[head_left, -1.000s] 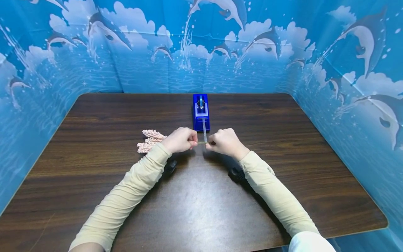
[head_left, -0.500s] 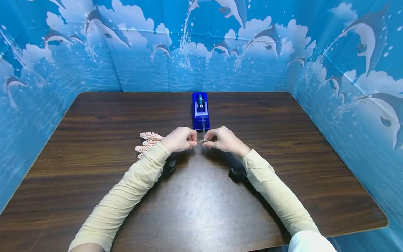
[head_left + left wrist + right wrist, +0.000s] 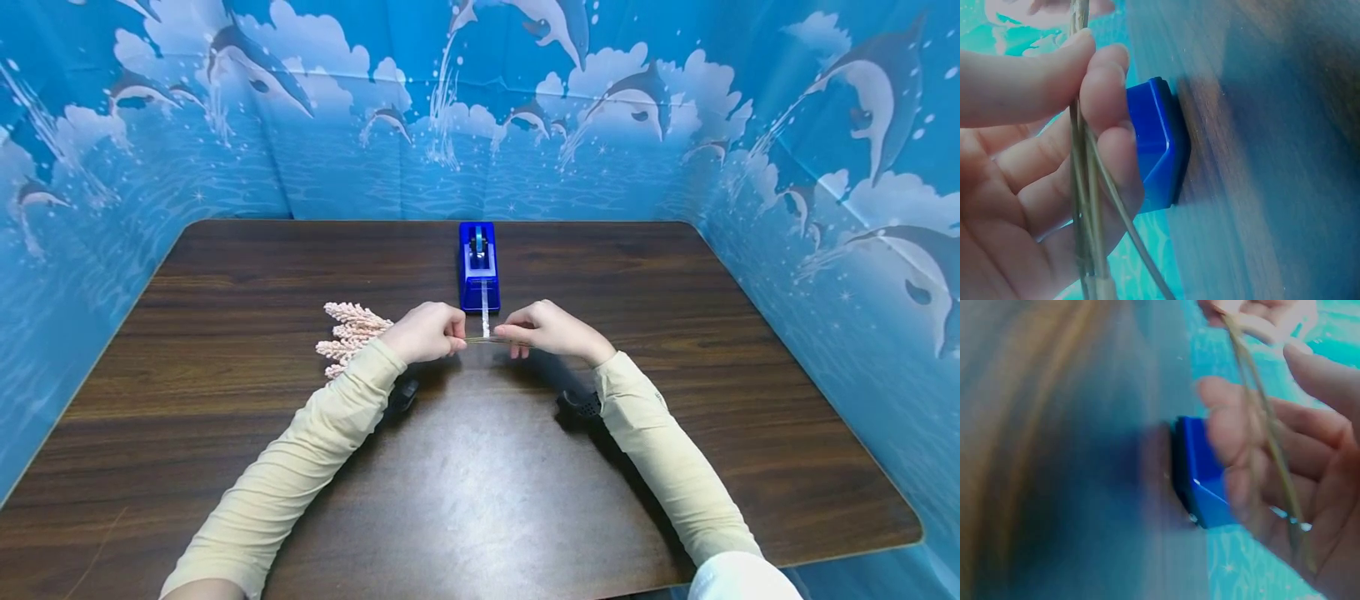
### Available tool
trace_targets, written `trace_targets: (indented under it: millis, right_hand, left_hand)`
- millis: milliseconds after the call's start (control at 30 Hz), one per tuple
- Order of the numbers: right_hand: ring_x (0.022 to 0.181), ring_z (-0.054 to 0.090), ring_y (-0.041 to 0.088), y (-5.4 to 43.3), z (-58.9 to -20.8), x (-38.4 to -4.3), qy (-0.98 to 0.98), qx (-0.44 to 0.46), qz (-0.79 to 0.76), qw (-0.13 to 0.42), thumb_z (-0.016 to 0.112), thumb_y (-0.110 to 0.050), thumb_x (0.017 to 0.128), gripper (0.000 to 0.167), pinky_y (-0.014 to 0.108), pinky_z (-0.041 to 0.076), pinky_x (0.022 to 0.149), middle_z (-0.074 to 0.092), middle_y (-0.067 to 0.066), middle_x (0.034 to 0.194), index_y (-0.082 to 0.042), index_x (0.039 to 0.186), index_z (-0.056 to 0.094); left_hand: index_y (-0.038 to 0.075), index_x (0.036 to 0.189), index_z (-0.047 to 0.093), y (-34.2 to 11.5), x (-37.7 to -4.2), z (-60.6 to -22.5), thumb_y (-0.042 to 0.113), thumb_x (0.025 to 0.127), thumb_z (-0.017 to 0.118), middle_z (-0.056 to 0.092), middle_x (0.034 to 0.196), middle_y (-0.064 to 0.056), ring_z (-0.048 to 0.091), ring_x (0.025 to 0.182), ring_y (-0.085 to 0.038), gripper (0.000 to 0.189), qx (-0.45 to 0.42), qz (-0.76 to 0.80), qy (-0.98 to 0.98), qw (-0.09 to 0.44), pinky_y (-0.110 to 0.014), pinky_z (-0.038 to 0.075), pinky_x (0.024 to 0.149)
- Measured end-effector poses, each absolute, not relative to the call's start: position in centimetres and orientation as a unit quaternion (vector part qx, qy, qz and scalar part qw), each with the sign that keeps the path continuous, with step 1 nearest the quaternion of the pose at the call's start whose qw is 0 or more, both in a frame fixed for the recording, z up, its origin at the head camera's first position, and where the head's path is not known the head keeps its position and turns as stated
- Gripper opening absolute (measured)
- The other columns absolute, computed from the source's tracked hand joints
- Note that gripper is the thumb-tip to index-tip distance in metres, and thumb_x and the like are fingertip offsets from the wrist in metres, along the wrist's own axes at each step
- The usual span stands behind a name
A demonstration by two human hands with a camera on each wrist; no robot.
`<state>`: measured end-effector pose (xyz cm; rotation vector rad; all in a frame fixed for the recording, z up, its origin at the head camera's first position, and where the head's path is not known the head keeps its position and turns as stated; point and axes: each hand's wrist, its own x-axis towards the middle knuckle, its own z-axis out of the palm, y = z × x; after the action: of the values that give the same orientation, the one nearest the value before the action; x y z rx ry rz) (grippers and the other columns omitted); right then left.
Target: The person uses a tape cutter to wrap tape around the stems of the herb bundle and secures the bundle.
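A bunch of pink, bumpy-headed flower sprigs (image 3: 348,335) shows left of my left hand (image 3: 426,332), over the table. Thumb and forefinger of that hand pinch its thin green-brown stems (image 3: 1088,187), which point to the right. Out of a blue tape dispenser (image 3: 480,287) a narrow strip of clear tape (image 3: 485,315) runs toward me and meets the stems between the hands. My right hand (image 3: 551,329) is beside the stem ends, fingers loosely bent. In the right wrist view the stems cross in front of its fingers, with the thumb standing apart.
The dispenser stands near the far edge of the dark wooden table (image 3: 675,350). Behind it and along both sides hangs a blue curtain (image 3: 337,183) printed with dolphins. Dark wrist devices (image 3: 579,404) sit under both forearms.
My right hand has loosened its fingers from the stems and shifted slightly right. The flower heads have turned and spread a little; the left hand keeps its pinch in nearly the same place.
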<state>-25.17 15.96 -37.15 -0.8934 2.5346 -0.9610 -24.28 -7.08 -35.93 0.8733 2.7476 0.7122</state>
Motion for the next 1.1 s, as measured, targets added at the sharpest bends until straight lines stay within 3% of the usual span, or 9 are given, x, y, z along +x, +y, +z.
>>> trace_targets:
  millis: [167, 333, 567, 867, 1100]
  right_hand:
    - [0.066, 0.064, 0.024, 16.68, -37.08, -25.59, 0.885, -0.313, -0.309, 0.154, 0.054, -0.022, 0.099, 0.029, 0.03, 0.052, 0.066, 0.067, 0.01, 0.07, -0.002, 0.086, 0.07]
    - [0.068, 0.059, 0.012, 16.63, -37.07, -25.53, 0.889, -0.313, -0.306, 0.135, 0.062, -0.017, 0.094, 0.017, 0.026, 0.049, 0.065, 0.067, 0.006, 0.074, -0.004, 0.09, 0.071]
    - [0.064, 0.054, 0.009, 16.4, -37.11, -25.37, 0.897, -0.317, -0.294, 0.096, 0.065, -0.014, 0.092, 0.013, 0.024, 0.045, 0.063, 0.063, 0.002, 0.069, -0.003, 0.086, 0.071]
    - [0.061, 0.049, 0.008, 16.22, -36.93, -25.21, 0.906, -0.339, -0.253, 0.008, 0.072, -0.014, 0.087, 0.008, 0.024, 0.04, 0.059, 0.067, 0.0, 0.07, -0.01, 0.079, 0.072]
    - [0.061, 0.05, 0.008, 16.18, -37.05, -25.09, 0.912, -0.321, -0.254, 0.009, 0.074, -0.014, 0.084, 0.006, 0.024, 0.041, 0.059, 0.067, -0.001, 0.072, -0.012, 0.079, 0.072]
  left_hand:
    - [0.01, 0.073, 0.062, -7.09, -24.37, -36.01, 0.012, 0.08, 0.074, 0.066, 0.064, 0.0, 0.058, 0.064, -0.011, 0.014, 0.295, 0.246, 0.921, 0.067, -0.027, 0.045, 0.063]
    - [0.009, 0.071, 0.061, -7.14, -24.32, -35.94, 0.011, 0.078, 0.076, 0.065, 0.065, -0.002, 0.057, 0.064, -0.013, 0.017, 0.292, 0.255, 0.92, 0.057, -0.027, 0.044, 0.063]
    - [0.009, 0.07, 0.059, -7.04, -24.41, -36.09, 0.011, 0.077, 0.077, 0.064, 0.065, -0.003, 0.056, 0.064, -0.013, 0.019, 0.297, 0.26, 0.917, 0.051, -0.027, 0.044, 0.062]
    - [0.002, 0.081, 0.071, -7.05, -24.47, -35.99, 0.019, 0.093, 0.062, 0.063, 0.065, -0.001, 0.053, 0.061, -0.011, 0.022, 0.278, 0.257, 0.921, 0.094, -0.025, 0.042, 0.061]
    - [0.006, 0.082, 0.073, -6.9, -24.36, -36.08, 0.018, 0.088, 0.067, 0.065, 0.067, 0.001, 0.05, 0.063, -0.013, 0.015, 0.268, 0.248, 0.928, 0.069, -0.026, 0.038, 0.061]
